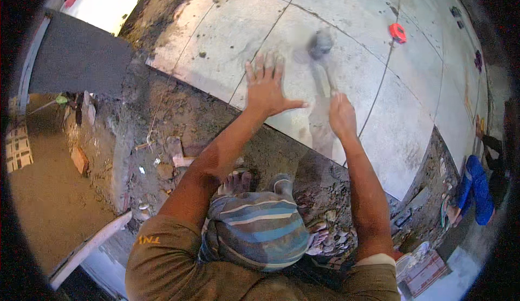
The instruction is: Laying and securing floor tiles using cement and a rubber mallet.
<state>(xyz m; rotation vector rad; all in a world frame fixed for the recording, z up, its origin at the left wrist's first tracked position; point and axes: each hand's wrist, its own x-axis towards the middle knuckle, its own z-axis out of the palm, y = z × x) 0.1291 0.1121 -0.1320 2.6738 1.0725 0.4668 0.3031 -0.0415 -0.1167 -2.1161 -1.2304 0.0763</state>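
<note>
My left hand (pixel 266 86) lies flat with fingers spread on a large pale floor tile (pixel 303 68). My right hand (pixel 342 114) grips the wooden handle of a rubber mallet (pixel 320 44), whose dark head is blurred above the same tile. The tile's near edge rests on a bed of grey-brown mortar (pixel 179 111). My bare foot (pixel 234 183) and striped cloth over my knees sit just below my arms.
More laid tiles (pixel 411 68) stretch to the right, with a red tape measure (pixel 398 32) on them. A string line (pixel 157 114) runs over the mortar. Rubble and brick pieces (pixel 80 159) lie left. Another person in blue (pixel 476 190) crouches far right.
</note>
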